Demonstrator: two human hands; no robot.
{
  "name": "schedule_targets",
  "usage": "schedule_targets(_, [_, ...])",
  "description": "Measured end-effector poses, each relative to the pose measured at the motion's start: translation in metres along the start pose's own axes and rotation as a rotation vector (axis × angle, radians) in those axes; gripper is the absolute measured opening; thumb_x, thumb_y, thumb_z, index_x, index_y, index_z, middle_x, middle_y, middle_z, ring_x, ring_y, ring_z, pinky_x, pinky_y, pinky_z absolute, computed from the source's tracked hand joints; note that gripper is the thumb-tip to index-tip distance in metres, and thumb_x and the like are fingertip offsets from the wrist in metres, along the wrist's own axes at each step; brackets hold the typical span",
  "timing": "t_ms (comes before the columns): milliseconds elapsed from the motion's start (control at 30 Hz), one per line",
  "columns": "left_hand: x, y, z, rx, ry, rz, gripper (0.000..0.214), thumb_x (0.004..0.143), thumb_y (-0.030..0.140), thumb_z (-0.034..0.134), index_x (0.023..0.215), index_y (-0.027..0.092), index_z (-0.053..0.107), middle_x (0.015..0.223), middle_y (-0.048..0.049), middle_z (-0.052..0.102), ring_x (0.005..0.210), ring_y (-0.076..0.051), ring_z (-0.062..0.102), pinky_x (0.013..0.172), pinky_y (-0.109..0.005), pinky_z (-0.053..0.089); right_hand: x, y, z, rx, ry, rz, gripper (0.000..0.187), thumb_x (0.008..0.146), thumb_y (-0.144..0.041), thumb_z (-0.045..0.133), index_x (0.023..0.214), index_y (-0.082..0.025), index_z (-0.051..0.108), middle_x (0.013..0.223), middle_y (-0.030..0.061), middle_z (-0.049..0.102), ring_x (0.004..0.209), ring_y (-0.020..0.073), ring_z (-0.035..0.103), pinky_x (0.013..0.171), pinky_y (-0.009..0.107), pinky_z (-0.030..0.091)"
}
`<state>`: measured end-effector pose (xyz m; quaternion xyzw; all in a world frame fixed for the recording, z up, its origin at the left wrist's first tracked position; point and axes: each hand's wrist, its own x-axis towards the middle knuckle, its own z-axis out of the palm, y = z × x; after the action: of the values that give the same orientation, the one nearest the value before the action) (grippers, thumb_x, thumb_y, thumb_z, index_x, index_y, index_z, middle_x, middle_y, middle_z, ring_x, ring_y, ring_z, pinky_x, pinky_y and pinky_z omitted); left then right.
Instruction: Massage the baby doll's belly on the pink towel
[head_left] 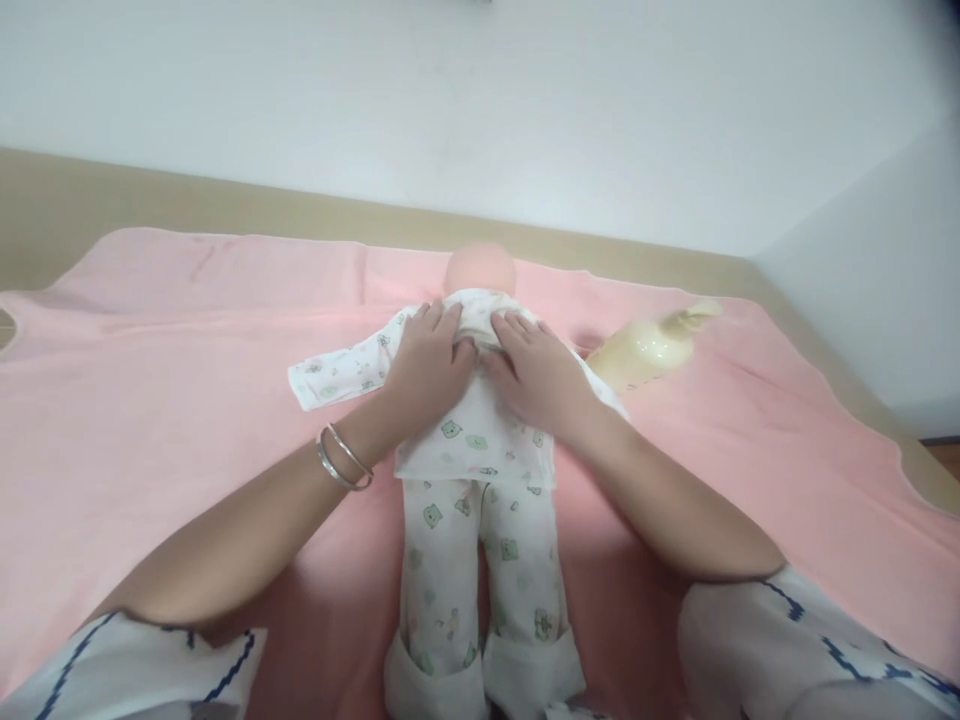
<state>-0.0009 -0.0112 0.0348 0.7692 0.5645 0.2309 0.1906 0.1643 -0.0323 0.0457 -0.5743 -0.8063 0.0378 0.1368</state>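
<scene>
A baby shirt (480,440), white with small green animal prints, is spread on a doll whose rounded pink head (481,268) shows past the collar. My left hand (429,362) lies on the left of the shirt's upper part, fingers stretched out. On the other side my right hand (536,370) rests with its fingers also extended. The two thumbs point towards each other at the middle of the chest, where the cloth is bunched. One sleeve (337,372) lies stretched out to the left. Below are matching trousers (442,560) with turned-up white cuffs.
A pink blanket (187,420) covers most of the tan surface (60,195). To the right lies a shiny, cream-yellow inflated-looking object (651,345) with a narrow tip, close to the shirt's right side. A white wall (300,100) stands behind.
</scene>
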Motion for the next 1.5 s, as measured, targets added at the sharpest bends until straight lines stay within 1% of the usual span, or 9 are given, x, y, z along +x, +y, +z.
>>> schedule_targets(100, [-0.013, 0.012, 0.003, 0.080, -0.016, 0.037, 0.061, 0.101, 0.028, 0.035, 0.155, 0.000, 0.037, 0.165, -0.0273, 0.032, 0.158, -0.040, 0.024, 0.129, -0.061, 0.025, 0.014, 0.015, -0.004, 0.086, -0.046, -0.012, 0.046, 0.106, -0.035, 0.028, 0.136, -0.012, 0.055, 0.150, 0.0197, 0.057, 0.141, 0.0343, 0.052, 0.117, 0.060, 0.039])
schedule_targets(267, [-0.025, 0.023, 0.009, 0.161, -0.027, 0.125, 0.061, 0.097, 0.023, 0.039, 0.153, -0.004, 0.038, 0.165, -0.0299, 0.031, 0.158, -0.042, 0.022, 0.130, -0.060, 0.024, 0.017, 0.018, 0.001, 0.016, -0.031, 0.027, 0.049, 0.105, -0.032, 0.024, 0.135, -0.007, 0.053, 0.151, 0.0245, 0.053, 0.145, 0.0372, 0.045, 0.118, 0.060, 0.036])
schedule_targets(533, [0.004, -0.002, 0.001, -0.040, 0.036, 0.048, 0.053, 0.095, 0.017, 0.036, 0.144, 0.006, 0.053, 0.158, -0.0188, 0.049, 0.153, -0.033, 0.038, 0.129, -0.055, 0.032, -0.007, -0.008, 0.007, -0.124, -0.001, 0.029, 0.063, 0.102, -0.034, 0.035, 0.156, -0.001, 0.035, 0.161, 0.0269, 0.040, 0.153, 0.0401, 0.035, 0.123, 0.062, 0.031])
schedule_targets(633, [0.011, -0.008, 0.001, -0.060, 0.067, 0.069, 0.050, 0.095, 0.017, 0.034, 0.138, 0.007, 0.057, 0.149, -0.0169, 0.058, 0.145, -0.029, 0.048, 0.128, -0.053, 0.035, -0.013, -0.014, 0.009, -0.128, 0.031, 0.017, 0.065, 0.099, -0.033, 0.039, 0.156, -0.001, 0.036, 0.159, 0.0281, 0.043, 0.152, 0.0402, 0.036, 0.123, 0.060, 0.032])
schedule_targets(733, [0.008, -0.004, 0.001, -0.041, 0.068, 0.063, 0.052, 0.097, 0.018, 0.031, 0.142, 0.005, 0.054, 0.153, -0.0180, 0.054, 0.148, -0.031, 0.044, 0.129, -0.054, 0.033, -0.011, -0.013, 0.009, -0.080, 0.050, 0.029, 0.063, 0.097, -0.030, 0.043, 0.153, -0.002, 0.042, 0.155, 0.0251, 0.049, 0.149, 0.0387, 0.041, 0.123, 0.056, 0.035])
schedule_targets(900, [-0.007, 0.009, -0.004, 0.025, 0.020, 0.061, 0.057, 0.095, 0.020, 0.039, 0.148, 0.005, 0.049, 0.159, -0.0167, 0.049, 0.153, -0.034, 0.037, 0.128, -0.054, 0.034, 0.004, -0.003, 0.003, 0.093, 0.099, 0.062, 0.039, 0.095, -0.026, 0.041, 0.127, -0.018, 0.062, 0.134, 0.0154, 0.066, 0.131, 0.0340, 0.056, 0.110, 0.053, 0.046])
schedule_targets(1033, [-0.014, 0.016, -0.010, 0.056, -0.023, 0.050, 0.059, 0.094, 0.022, 0.046, 0.150, 0.005, 0.048, 0.161, -0.0151, 0.046, 0.156, -0.032, 0.035, 0.129, -0.051, 0.035, 0.014, 0.004, 0.000, 0.201, 0.105, 0.084, 0.024, 0.097, -0.031, 0.041, 0.103, -0.023, 0.062, 0.120, 0.0116, 0.070, 0.114, 0.0315, 0.062, 0.102, 0.049, 0.047])
schedule_targets(1300, [-0.018, 0.020, -0.012, 0.074, -0.025, 0.035, 0.059, 0.094, 0.021, 0.048, 0.151, 0.006, 0.048, 0.161, -0.0133, 0.046, 0.156, -0.030, 0.035, 0.129, -0.048, 0.037, 0.021, 0.009, -0.001, 0.248, 0.144, 0.222, 0.034, 0.102, -0.041, 0.032, 0.079, -0.025, 0.052, 0.081, 0.0028, 0.068, 0.075, 0.0229, 0.060, 0.079, 0.036, 0.045])
schedule_targets(1500, [-0.012, 0.016, -0.014, -0.010, -0.036, 0.004, 0.060, 0.091, 0.025, 0.048, 0.150, 0.011, 0.050, 0.162, -0.0118, 0.045, 0.156, -0.031, 0.034, 0.129, -0.050, 0.035, 0.019, 0.002, -0.003, 0.181, 0.094, 0.167, 0.012, 0.087, -0.034, 0.050, 0.087, -0.024, 0.056, 0.099, 0.0089, 0.072, 0.092, 0.0286, 0.064, 0.086, 0.042, 0.049])
